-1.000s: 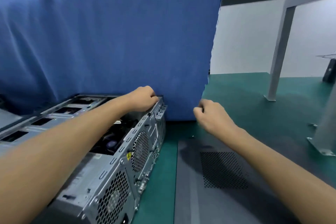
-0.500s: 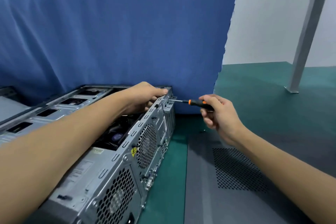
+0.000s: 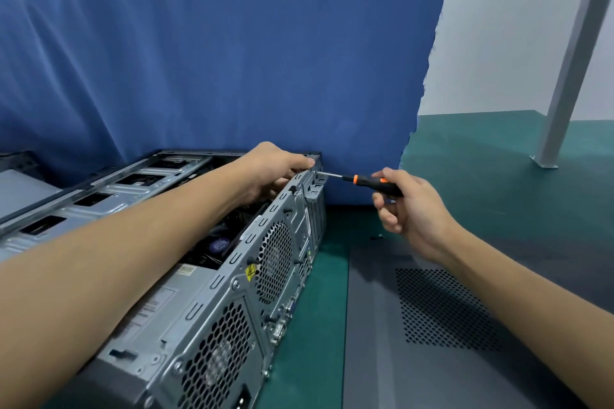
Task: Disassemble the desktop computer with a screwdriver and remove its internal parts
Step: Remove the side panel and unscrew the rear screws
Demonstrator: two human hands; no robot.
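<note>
The right grip (image 3: 415,209) clasps a screwdriver (image 3: 372,183), shaft level, tip pointing left at the far rear corner of the computer (image 3: 232,292), whose edge the left grip (image 3: 272,169) clutches.

Behind: blue curtain (image 3: 232,60) hangs just past the computer case (image 3: 212,325).
Right: flat side panel (image 3: 372,342); bare surface (image 3: 324,292) strip between.

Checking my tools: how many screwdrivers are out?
1: the screwdriver gripped in the right hand, tip at the far top corner of the computer case. Others may be hidden.
</note>
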